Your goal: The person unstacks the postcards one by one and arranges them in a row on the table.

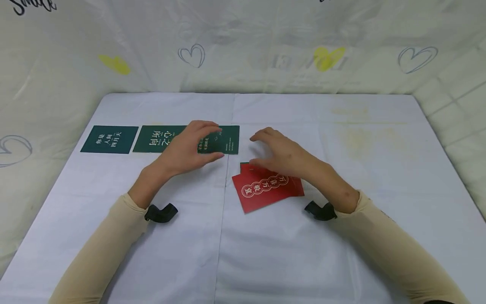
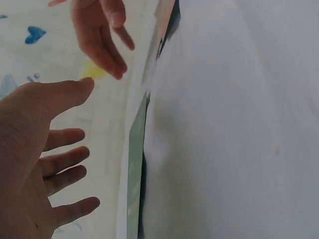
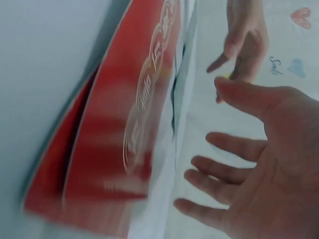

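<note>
My left hand (image 1: 186, 145) is over a row of dark green cards, fingers apart and slightly bent, holding nothing. It covers parts of the middle card (image 1: 146, 141) and the right card (image 1: 232, 139); white writing shows on both. The left green card (image 1: 95, 140) lies fully in view. Above a small pile of red cards, my right hand (image 1: 284, 154) is also spread and holds nothing. The top red card (image 1: 250, 204) bears white characters in joined circles and lies askew over another red card (image 3: 50, 184). A dark green corner (image 1: 243, 167) peeks out behind them.
A white cloth covers the table (image 1: 190, 253). Behind it hangs a pale curtain (image 1: 243, 50) with hearts and lettering. Each wrist carries a black camera mount, one at the left sleeve (image 1: 161, 213) and one at the right (image 1: 320, 211).
</note>
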`<state>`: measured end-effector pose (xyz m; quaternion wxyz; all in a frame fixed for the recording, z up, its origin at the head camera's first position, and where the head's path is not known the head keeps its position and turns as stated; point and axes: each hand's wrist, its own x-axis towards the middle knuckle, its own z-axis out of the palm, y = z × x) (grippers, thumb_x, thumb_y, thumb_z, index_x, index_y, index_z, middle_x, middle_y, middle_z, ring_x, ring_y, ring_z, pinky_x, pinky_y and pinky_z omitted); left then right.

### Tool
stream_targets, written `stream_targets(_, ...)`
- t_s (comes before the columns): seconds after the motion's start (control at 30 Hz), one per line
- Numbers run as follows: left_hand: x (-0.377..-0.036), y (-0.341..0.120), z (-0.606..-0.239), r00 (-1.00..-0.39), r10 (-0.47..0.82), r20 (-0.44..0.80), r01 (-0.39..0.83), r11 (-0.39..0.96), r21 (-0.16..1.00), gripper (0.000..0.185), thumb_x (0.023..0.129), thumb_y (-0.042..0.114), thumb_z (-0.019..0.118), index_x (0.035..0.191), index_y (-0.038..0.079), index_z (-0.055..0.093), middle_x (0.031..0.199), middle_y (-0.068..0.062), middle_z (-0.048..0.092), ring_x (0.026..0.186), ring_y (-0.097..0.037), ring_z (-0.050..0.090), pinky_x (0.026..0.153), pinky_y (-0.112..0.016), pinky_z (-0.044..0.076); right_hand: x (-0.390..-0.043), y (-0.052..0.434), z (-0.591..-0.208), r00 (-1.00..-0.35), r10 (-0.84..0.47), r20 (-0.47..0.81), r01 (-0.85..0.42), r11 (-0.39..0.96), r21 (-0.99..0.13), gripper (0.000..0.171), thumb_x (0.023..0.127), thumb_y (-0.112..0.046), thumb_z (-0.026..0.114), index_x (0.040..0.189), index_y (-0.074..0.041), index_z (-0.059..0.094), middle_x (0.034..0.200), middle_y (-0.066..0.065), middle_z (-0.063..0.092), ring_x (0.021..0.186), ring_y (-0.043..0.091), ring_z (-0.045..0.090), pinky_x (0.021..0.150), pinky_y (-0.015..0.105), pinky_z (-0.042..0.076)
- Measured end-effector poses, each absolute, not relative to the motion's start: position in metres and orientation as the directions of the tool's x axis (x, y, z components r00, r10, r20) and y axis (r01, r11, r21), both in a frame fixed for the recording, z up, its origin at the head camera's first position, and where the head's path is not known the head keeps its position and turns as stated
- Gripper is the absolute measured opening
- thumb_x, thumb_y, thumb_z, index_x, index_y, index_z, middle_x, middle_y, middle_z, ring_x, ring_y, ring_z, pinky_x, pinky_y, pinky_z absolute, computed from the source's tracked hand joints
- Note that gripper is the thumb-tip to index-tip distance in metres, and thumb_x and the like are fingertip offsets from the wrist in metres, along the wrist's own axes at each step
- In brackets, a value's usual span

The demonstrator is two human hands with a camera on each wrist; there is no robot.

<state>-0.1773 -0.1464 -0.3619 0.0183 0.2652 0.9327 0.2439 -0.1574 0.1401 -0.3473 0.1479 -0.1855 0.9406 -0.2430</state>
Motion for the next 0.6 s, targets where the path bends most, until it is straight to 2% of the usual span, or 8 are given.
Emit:
stream_targets(0.27,-0.154,-0.119,-0.363,-0.77,0.638,0.016,0.573,0.681,0.456,0.073,0.087,0.048,0.081,0.15,0.02,0.055,0.154,0.0,0.051,0.146,-0.02,0.044,0.113,-0.044,0.052,-0.146,0.18,-0.349,-0.848,-0.498,-0.18,-0.345,0.777,-0.526,0.066,0.087,-0.038,0.084,0.144,-0.016,0.058,0.147,0.005,0.055,0.135,0.027,0.053,0.105,0.05,0.056)
stream_targets(0.43,-0.144,-0.105,-0.366,-0.73,0.683,-0.022,0.6,0.657,0.457,0.078,0.085,0.049,0.082,0.151,0.019,0.053,0.153,0.001,0.051,0.144,-0.018,0.045,0.11,-0.04,0.054,-0.132,0.192,-0.356,-0.812,-0.549,-0.198,-0.372,0.748,-0.549,0.08,0.078,-0.045,0.091,0.145,-0.021,0.056,0.147,-0.001,0.053,0.134,0.022,0.052,0.102,0.047,0.058)
stream_targets(0.6,-0.135,-0.095,-0.37,-0.702,0.71,-0.065,0.609,0.645,0.462,0.086,0.083,0.051,0.083,0.155,0.019,0.048,0.153,0.001,0.051,0.142,-0.018,0.048,0.105,-0.036,0.057,-0.12,0.194,-0.363,-0.781,-0.594,-0.194,-0.437,0.741,-0.509,0.096,0.071,-0.05,0.094,0.151,-0.023,0.05,0.153,-0.001,0.05,0.139,0.024,0.05,0.106,0.049,0.056)
